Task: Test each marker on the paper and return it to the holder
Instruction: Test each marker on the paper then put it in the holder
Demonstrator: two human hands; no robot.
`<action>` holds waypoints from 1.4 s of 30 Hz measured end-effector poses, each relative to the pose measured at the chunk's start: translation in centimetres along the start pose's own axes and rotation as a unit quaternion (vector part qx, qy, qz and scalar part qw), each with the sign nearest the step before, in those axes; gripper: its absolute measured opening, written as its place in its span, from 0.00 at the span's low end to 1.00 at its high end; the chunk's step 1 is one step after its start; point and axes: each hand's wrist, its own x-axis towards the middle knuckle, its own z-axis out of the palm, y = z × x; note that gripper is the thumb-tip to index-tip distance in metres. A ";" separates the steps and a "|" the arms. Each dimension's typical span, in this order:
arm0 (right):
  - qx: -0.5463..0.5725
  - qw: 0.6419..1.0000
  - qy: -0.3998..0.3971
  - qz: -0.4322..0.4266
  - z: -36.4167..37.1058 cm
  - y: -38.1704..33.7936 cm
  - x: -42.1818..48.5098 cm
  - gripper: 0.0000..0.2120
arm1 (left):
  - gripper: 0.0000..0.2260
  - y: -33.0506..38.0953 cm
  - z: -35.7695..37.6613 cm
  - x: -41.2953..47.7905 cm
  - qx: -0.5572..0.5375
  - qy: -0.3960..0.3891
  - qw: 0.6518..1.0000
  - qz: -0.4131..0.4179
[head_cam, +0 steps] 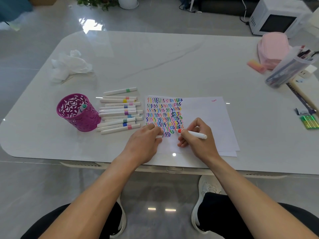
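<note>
Right hand (195, 135): fingers (185, 133) closed in a writing grip round a red-tipped marker (192, 134), tip at the paper (207, 121) beside the lowest row of squiggles. Left hand (146, 140): fingers curled on a small white piece, probably the cap (159, 136); resting on the sheet's near left corner. Paper: toward the near edge of the bench (155, 57), its left half filled with coloured test marks, right half blank save one pink mark. Loose markers (120, 111): about a dozen, capped, lying in a row just left of the paper. Holder (77, 112): magenta cut-out cup, left of the row, containing one teal-capped marker (82, 107). Judgement: testing in hand; returns barely begun, nearly all markers still out.
</note>
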 end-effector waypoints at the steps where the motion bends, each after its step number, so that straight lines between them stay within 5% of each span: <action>1: -0.005 1.000 0.000 0.000 0.0 0.0 0.0 0.12 | 0.12 0.0 0.0 0.0 0.000 -0.001 1.000 -0.002; 33: -0.025 1.000 -0.009 -0.007 -0.1 0.1 0.0 0.15 | 0.11 -0.4 0.3 0.3 -0.023 -0.012 0.999 -0.024; 42: 0.068 0.997 0.031 0.003 -1.0 -0.2 0.0 0.10 | 0.12 -0.2 0.1 0.2 -0.028 -0.008 0.999 -0.024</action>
